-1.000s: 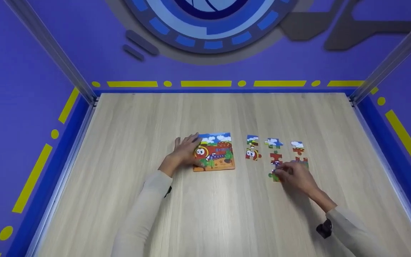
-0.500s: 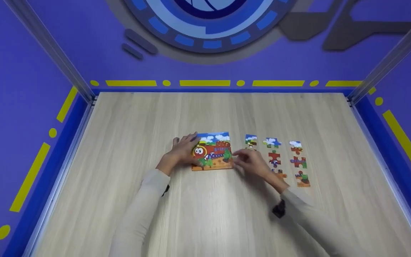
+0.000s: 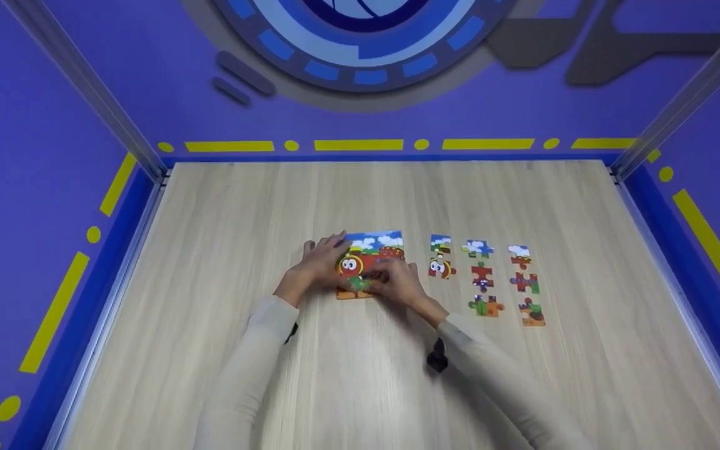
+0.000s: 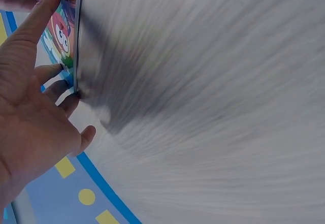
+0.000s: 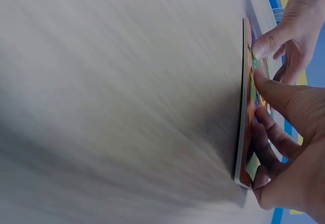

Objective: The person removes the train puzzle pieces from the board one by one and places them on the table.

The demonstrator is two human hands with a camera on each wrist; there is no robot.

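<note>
A square puzzle board (image 3: 372, 240) with a cartoon red train lies on the table. My left hand (image 3: 319, 265) grips its left edge. In the left wrist view the left thumb (image 4: 43, 13) lies over the board and several fingertips touch its far edge. My right hand (image 3: 400, 284) is over the board's lower right, with bent fingers and thumb at the picture, close to the left thumb. In the right wrist view its fingers (image 5: 274, 137) touch the board; whether they pinch a loose piece is hidden. A green bush (image 3: 358, 283) shows between the hands.
Right of the board, loose jigsaw pieces lie in columns: two on the left, with the train's face piece (image 3: 440, 269), three in the middle with a red piece (image 3: 482, 275), three on the right with an orange piece (image 3: 532, 312). Blue walls surround the wooden table (image 3: 260, 206).
My right hand has moved left from the bottom piece of the middle column, past the board's right edge, onto the board. My left hand has stayed on the board's left edge.
</note>
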